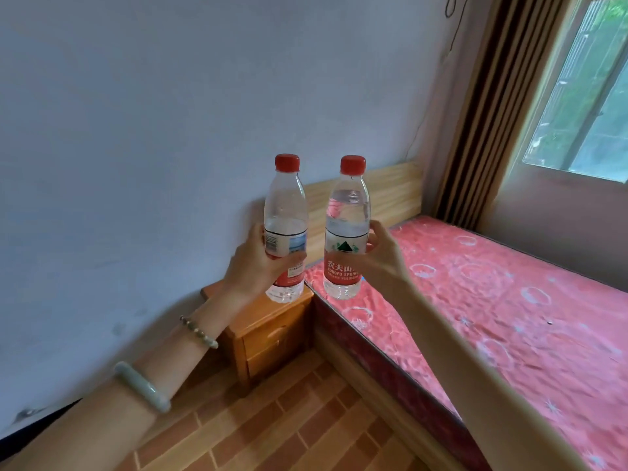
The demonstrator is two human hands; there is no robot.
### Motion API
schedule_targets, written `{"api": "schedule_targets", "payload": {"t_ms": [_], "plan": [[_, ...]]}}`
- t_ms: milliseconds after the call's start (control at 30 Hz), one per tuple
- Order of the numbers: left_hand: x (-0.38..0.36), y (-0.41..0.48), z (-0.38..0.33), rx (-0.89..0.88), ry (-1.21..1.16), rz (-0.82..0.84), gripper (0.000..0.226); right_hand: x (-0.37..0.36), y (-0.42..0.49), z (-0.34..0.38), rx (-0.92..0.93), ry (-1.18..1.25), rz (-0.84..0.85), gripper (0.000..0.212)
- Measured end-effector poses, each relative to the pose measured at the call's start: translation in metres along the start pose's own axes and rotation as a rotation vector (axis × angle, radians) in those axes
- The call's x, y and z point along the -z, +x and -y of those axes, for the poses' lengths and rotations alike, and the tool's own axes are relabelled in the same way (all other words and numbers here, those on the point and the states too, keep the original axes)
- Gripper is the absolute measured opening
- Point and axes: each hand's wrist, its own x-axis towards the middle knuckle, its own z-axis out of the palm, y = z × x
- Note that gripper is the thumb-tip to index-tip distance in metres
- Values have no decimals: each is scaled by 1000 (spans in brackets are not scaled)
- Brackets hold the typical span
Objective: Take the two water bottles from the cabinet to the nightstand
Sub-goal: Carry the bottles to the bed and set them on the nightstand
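Two clear plastic water bottles with red caps and red-and-white labels are held upright in the air, side by side. My left hand (253,263) grips the left bottle (286,212) around its label. My right hand (382,256) grips the right bottle (346,215) from its right side. The left bottle is less full than the right one. Below and behind them stands a small wooden nightstand (268,331) with drawers, in the corner between the wall and the bed. Its top is partly hidden by my left hand and bottle.
A bed (492,300) with a pink patterned cover and wooden headboard (390,195) fills the right side. A pale wall is on the left, a striped curtain (492,113) and window (584,96) at the back right. Brick-patterned floor (289,426) lies in front of the nightstand.
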Motion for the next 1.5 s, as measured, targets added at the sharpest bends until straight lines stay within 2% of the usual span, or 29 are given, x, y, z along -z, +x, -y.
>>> {"api": "schedule_targets", "payload": {"t_ms": [367,667,967,1233,1500], "plan": [[-6,138,66,70,3,-23,65,-68,142,-33,7,80,98,60],[-21,220,144,170,14,-78,64,-129,243,-85,-3,75,256,68],[-64,317,239,307,2,-76,66,-202,372,-171,84,34,455,69],[-102,387,339,490,-44,-104,65,-257,473,-257,-42,34,593,70],[-141,413,428,623,-23,-88,66,-301,511,-349,-186,-30,613,67]]}}
